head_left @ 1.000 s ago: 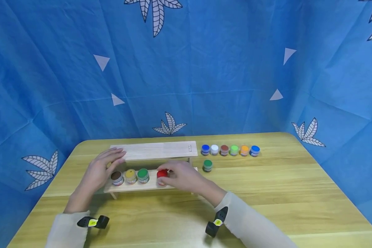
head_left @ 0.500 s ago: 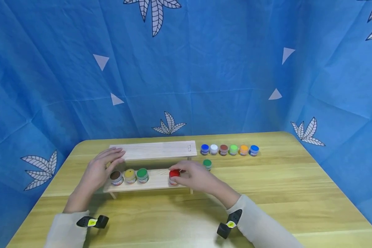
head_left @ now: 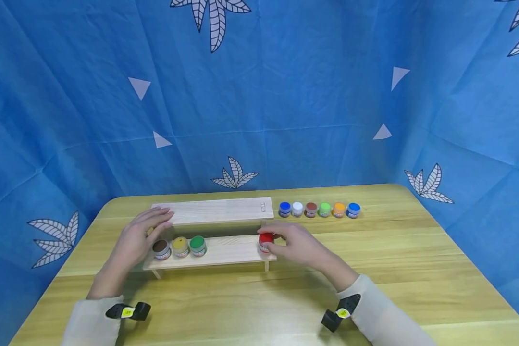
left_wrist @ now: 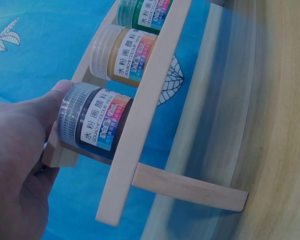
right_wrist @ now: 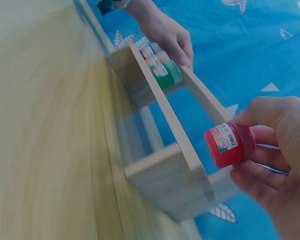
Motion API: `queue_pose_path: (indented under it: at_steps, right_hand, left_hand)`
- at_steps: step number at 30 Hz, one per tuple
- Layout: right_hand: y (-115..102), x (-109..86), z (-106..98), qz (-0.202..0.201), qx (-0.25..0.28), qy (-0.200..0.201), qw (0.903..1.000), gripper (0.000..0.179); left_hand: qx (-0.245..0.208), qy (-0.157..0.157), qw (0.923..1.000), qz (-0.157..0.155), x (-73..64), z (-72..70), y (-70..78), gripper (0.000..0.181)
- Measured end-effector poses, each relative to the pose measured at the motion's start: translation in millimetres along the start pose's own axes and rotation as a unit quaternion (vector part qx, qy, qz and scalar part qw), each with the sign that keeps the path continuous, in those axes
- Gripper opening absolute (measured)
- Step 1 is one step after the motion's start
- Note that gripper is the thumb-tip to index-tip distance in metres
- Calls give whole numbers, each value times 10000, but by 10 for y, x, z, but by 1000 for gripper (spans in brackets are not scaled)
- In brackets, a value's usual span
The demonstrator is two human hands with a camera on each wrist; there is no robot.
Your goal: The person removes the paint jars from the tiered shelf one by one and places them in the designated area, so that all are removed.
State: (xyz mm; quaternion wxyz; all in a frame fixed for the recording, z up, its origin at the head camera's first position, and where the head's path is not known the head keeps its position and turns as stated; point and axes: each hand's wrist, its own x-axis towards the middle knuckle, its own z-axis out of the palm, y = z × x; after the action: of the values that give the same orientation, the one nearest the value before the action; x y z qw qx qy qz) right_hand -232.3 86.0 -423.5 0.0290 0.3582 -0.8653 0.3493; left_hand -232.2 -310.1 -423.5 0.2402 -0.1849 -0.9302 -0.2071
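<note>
The right hand [head_left: 294, 244] pinches the red jar [head_left: 265, 238], which has moved along to the lower shelf's [head_left: 231, 251] right end, widening its gap from the green jar [head_left: 197, 245]. The left hand [head_left: 135, 236], fingers loosely extended and holding no jar, lies at the upper shelf's [head_left: 220, 210] left end.

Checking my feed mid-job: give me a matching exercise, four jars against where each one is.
1. Red jar
2. Yellow jar
3. White jar
4. Orange jar

A. Beside the light green jar
B. Pinched in the right hand
C. On the lower shelf, beside the green jar
D. Beside the reddish-brown jar

Pairs: 1-B, 2-C, 3-D, 4-A
</note>
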Motion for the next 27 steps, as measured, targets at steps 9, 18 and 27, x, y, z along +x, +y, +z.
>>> queue_pose_path:
  at_steps: [9,18,27]
  right_hand:
    - [193,-74,-149,286,-3,192,9994,32]
    - [364,-91,-277,194,60,450,9988,30]
    - [538,-122,-382,499,196,435,9976,33]
  left_hand:
    - [15,-58,10000,-57,-8,0,-5,33]
    - [16,-78,9999,-73,1,-5,4,34]
    - [-89,12,10000,39,3,-13,31,32]
